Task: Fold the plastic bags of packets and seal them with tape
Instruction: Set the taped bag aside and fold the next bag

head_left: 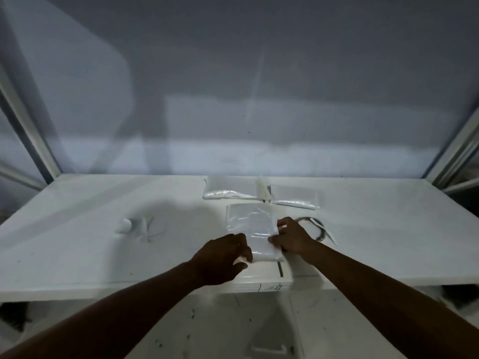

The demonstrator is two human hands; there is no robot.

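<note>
Folding step in hand: left hand (225, 255) grips near corner of plastic bag (250, 222), right hand (293, 237) pinches its right edge. Next, likely: press crease flat, reach for tape roll (311, 218) close by.

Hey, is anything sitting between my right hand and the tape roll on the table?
Nothing visible does. The tape roll lies on the table just beside the right hand, on its outer side, with no object between them. That hand and the left hand both hold the plastic bag, so it would probably have to let go first.
</note>
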